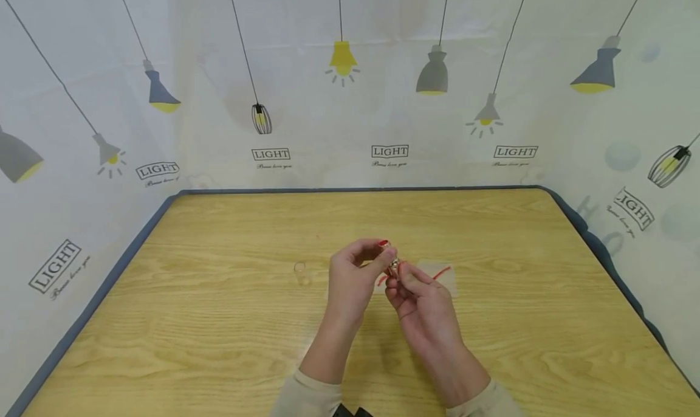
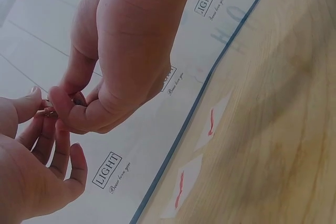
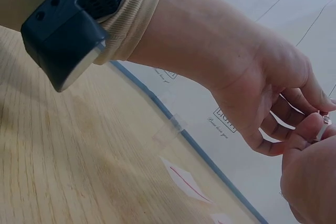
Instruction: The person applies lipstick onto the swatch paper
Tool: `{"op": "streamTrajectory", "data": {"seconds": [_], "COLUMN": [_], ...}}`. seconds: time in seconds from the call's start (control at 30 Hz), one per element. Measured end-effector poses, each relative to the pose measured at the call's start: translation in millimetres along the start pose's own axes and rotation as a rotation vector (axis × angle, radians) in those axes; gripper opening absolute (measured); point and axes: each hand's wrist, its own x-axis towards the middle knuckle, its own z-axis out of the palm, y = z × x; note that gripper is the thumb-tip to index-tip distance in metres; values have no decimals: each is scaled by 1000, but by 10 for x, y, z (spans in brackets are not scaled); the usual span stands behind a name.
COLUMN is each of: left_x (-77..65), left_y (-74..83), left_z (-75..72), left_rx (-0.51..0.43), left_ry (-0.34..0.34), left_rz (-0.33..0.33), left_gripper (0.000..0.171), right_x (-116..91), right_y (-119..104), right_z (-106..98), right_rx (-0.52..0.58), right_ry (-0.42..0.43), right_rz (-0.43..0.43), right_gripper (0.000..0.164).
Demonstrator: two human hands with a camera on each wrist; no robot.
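Note:
Near the middle of the table, both hands hold a small gold tube with a red end, which looks like a lipstick. My left hand pinches its upper part between thumb and fingers. The right hand, palm turned up, grips the lower part with thumb and fingertips. In the left wrist view a gold bit of the tube shows between the fingertips; most of it is hidden. A shiny part appears in the right wrist view. Beneath the hands lie white papers with red strokes.
Left of the hands, a small transparent piece, perhaps a clear cap, is on the wooden table. White lamp-printed sheeting walls the far side and both sides. A dark camera is strapped to the left wrist.

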Motion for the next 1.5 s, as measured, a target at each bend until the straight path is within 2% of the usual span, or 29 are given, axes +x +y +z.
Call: {"op": "streamTrajectory", "data": {"seconds": [0.27,0.8,1.03,1.23,1.43,1.5], "left_x": [-21,-37,-37,-23,-20,-19], "left_y": [-24,-69,-86,-121,-145,-146], "left_z": [-21,-1,-20,-35,-52,-59], "left_rx": [4,-49,-24,-10,-86,-105], "left_ry": [-3,25,16,-47,-217,-251], "left_rz": [-8,-2,-7,1,0,-2], "left_gripper": [28,20,22,24,31,32], "right_x": [-14,-53,-48,-36,-18,-10], "right_y": [30,41,63,63,49,43], "right_z": [-15,-44,-53,-62,-95,-105], "right_rx": [-3,-32,-43,-34,12,29], "right_ry": [-6,-21,-10,-6,-4,-1], "right_rz": [-1,-22,-16,-14,-6,-7], "right_gripper": [32,34,34,32,30,29]}}
